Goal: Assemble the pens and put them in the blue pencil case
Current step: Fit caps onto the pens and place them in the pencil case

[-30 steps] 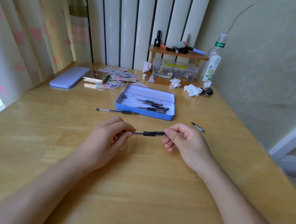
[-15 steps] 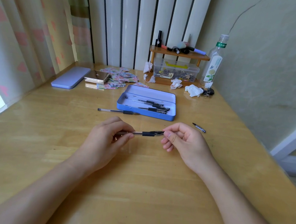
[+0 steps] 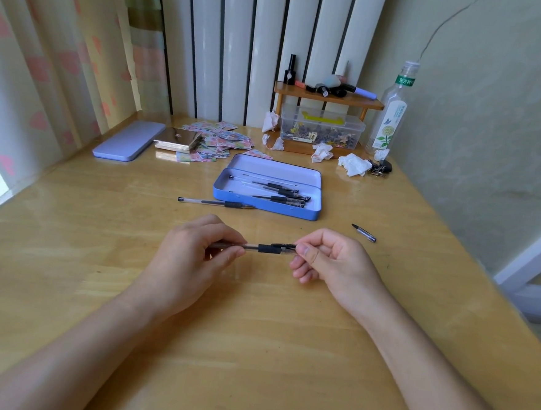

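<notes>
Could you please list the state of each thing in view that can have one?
blue pencil case: open, pens inside
lid: off, lying flat at the table's far left
pen: held level between both hands
left hand: gripping one end
right hand: pinching the other end
second pen: lying before the case
pen cap: loose on the table
bottle: upright, uncapped
</notes>
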